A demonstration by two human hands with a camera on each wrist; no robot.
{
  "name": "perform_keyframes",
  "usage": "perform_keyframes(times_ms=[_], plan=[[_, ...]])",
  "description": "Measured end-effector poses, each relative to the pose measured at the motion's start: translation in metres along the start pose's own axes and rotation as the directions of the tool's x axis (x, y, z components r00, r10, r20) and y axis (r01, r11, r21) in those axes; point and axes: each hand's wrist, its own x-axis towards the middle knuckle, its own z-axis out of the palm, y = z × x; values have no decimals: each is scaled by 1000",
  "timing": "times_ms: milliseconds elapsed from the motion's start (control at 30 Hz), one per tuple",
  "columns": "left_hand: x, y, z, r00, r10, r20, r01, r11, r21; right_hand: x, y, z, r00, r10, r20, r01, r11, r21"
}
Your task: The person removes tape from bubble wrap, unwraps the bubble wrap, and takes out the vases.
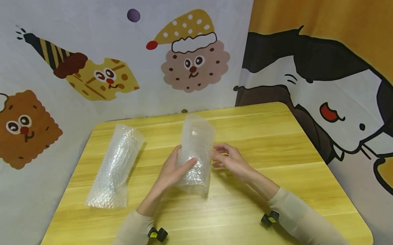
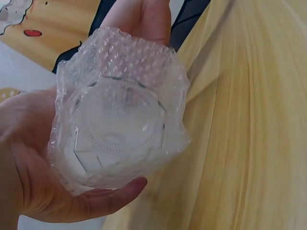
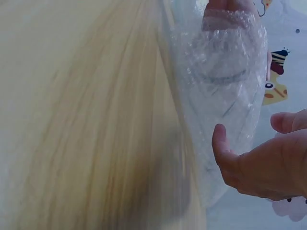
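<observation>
A clear glass (image 2: pixel 117 112) with a round base and faceted sides sits inside bubble wrap (image 1: pixel 197 140) above the middle of the table. My left hand (image 1: pixel 172 171) holds this bundle from its left side, the thumb lying over the front. Loose film stretches beyond the glass at the far end. On the other side my right hand (image 1: pixel 232 161) is beside the wrap with loosely bent fingers (image 3: pixel 219 139) and grips nothing. Whether a fingertip touches the film I cannot tell. Part of the left hand also shows through the wrap in the right wrist view.
A second bubble-wrap package (image 1: pixel 116 170) lies lengthwise on the left of the wooden table (image 1: pixel 269 134). Its contents cannot be made out. A printed cloth (image 1: pixel 106 16) hangs behind the table's far edge, and another stands along the right side.
</observation>
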Motion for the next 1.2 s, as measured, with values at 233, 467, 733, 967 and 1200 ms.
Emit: perform_keyframes(times_ms=[233, 467, 733, 967, 1200], plan=[[1, 10, 9, 999, 46, -21, -45, 997, 57, 1, -2, 3, 1000, 15, -1, -15, 1000, 8], [2, 11, 10, 993, 116, 6, -116, 992, 49, 6, 1, 2, 998, 63, -11, -64, 998, -19], [5, -8, -2, 994, 25, 110, 4, 967, -253, 6, 3, 0, 996, 87, 5, -87, 994, -62], [10, -22, -10, 972, 34, 234, 61, 920, -387, 8, -5, 3, 996, 87, 16, -86, 992, -91], [9, -31, -15, 945, 31, 327, 137, 867, -479, 11, -7, 11, 996, 82, 29, -78, 990, -117]])
